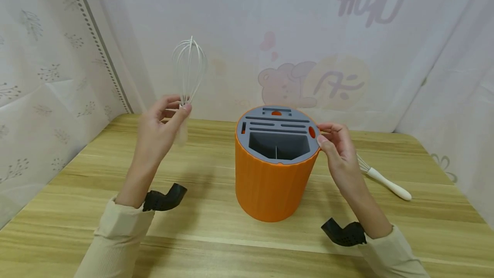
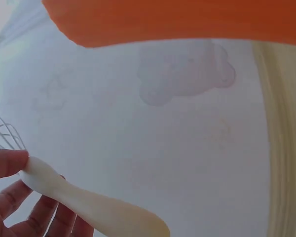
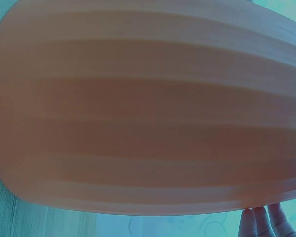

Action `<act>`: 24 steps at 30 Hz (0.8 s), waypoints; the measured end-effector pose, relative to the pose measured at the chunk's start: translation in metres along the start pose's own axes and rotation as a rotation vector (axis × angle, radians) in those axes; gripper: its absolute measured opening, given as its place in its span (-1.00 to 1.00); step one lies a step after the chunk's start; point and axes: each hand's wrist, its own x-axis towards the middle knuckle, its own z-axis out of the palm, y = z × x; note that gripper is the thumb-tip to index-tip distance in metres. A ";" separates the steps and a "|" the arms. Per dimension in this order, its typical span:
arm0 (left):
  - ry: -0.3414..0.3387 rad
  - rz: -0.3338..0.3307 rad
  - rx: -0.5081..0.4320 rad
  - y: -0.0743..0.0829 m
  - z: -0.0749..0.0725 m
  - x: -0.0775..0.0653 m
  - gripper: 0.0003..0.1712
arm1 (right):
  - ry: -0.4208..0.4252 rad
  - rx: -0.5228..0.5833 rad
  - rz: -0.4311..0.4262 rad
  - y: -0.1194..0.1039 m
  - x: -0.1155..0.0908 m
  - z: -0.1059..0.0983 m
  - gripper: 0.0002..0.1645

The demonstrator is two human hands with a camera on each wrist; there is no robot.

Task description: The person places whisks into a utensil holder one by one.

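Pinched upright between thumb and fingers, a whisk (image 1: 182,134) with a cream handle and wire loops is held above the table by my left hand (image 1: 158,130). In the left wrist view, the thumb and fingers grip the neck of the whisk's handle (image 2: 106,207). An orange utensil holder (image 1: 270,188) with a grey slotted top stands on the table between the hands. My right hand (image 1: 341,151) grips its right rim, thumb on the near side and fingers behind. The holder's ribbed side (image 3: 148,113) fills most of the right wrist view.
A second whisk (image 1: 387,182) with a white handle lies on the wooden table (image 1: 208,235), right of the holder, its wire end partly behind my right hand. A printed curtain (image 1: 231,25) hangs behind the table and along both sides.
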 end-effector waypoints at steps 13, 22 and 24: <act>0.063 0.099 -0.492 0.032 -0.002 -0.014 -0.91 | 0.005 0.004 -0.007 0.000 0.000 0.001 -0.74; -0.020 0.176 -0.830 0.049 0.000 -0.026 -0.90 | 0.004 0.004 0.009 0.001 0.000 0.001 -0.75; -0.045 0.182 -0.858 0.052 0.001 -0.029 -0.86 | 0.006 0.003 0.013 0.001 0.000 0.001 -0.75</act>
